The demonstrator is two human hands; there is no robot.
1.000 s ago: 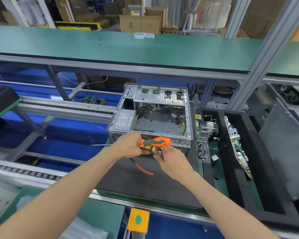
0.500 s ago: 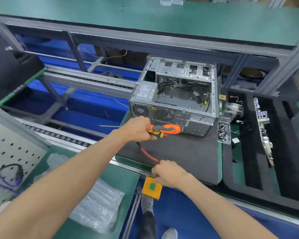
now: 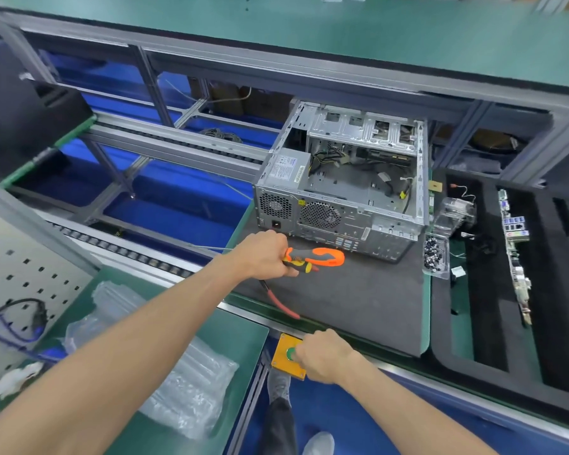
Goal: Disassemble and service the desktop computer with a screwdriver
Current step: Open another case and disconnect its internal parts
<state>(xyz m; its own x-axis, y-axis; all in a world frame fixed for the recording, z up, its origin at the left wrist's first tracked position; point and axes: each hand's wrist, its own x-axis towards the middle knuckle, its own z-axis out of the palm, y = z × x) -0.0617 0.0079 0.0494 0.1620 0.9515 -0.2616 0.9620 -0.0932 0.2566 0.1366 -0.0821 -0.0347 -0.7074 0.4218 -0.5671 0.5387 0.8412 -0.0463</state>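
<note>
Currently the screwdriver (image 3: 312,259) w/ orange/grey handle is being gripped in the left hand (image 3: 262,256), fingers curled round the handle, thin shaft sticking out to the left past the mat's left edge. A 2nd red-handled tool (image 3: 281,302) is lying on the mat below that hand, partly hidden, type can't be told. The right hand (image 3: 322,356) is being pressed onto the green button (image 3: 290,355) of the yellow box (image 3: 284,359) at the bench's near edge, fingers bent over it; nothing is being grasped. The desktop computer (image 3: 342,188), side panel off, is sitting upright at the far edge of the dark mat (image 3: 358,303), rear fans facing the person. A clear tray of screws (image 3: 436,256) is lying just beside the mat's right edge, circuit board (image 3: 514,251) in the black foam tray (image 3: 473,323) further right.
</note>
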